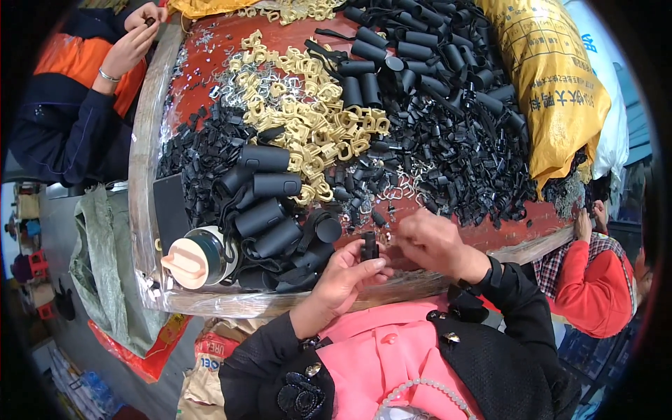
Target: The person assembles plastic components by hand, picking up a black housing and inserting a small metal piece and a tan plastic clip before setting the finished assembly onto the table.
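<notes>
Near the front edge of the table, my left hand [341, 278] is closed around a small black plastic part [369, 241], which stands upright between thumb and fingers. My right hand [435, 240] hovers just to the right with its fingers curled together. Whatever those fingertips may pinch is too small to make out. Beyond my hands lie bent metal clips [400, 187] and a heap of small black plastic pieces [455, 157]. Black cylindrical cases [269, 238] with straps are piled left of my left hand.
Cream plastic rings [315, 126] cover the table's middle. A lidded cup [192, 260] stands at the left front corner. More black cylinders [413, 49] fill the back, beside a yellow sack [560, 91]. Other people sit left, an orange-and-navy sleeve [87, 119], and right, a red sleeve [581, 280].
</notes>
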Demonstrator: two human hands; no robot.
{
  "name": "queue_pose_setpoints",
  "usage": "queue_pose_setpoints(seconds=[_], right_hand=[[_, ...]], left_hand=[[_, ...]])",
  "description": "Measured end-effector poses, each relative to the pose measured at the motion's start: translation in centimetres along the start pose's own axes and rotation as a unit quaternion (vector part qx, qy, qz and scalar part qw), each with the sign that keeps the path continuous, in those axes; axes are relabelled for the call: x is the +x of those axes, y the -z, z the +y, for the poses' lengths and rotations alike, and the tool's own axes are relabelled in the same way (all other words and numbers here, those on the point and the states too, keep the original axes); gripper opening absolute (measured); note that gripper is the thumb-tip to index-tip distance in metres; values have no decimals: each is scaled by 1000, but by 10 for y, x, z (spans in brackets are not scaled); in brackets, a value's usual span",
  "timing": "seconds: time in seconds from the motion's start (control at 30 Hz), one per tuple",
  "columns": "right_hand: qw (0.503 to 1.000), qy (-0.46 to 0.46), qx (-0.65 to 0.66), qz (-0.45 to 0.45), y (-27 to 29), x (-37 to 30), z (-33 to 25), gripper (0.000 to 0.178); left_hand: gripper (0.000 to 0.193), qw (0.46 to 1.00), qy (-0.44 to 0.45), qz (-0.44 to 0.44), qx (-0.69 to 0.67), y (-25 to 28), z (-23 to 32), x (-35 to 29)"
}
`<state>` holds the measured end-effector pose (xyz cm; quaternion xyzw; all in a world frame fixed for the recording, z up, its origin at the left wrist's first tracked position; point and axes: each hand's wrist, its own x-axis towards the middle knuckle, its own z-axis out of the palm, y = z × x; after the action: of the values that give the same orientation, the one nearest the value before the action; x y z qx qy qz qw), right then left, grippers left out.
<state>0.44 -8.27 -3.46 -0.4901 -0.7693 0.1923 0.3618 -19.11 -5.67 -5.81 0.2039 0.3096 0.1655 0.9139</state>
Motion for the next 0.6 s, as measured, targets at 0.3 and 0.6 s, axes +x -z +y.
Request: queue_pose_setpoints(seconds=[0.3,0.6], right_hand=[[991,102,53,62,-13,-2,-12,31],[993,89,9,73,-11,-3,-11,24]], left_hand=[[18,975,74,-103,-180,6,-2,4],[16,998,-7,-8,-64,-5,-6,9]])
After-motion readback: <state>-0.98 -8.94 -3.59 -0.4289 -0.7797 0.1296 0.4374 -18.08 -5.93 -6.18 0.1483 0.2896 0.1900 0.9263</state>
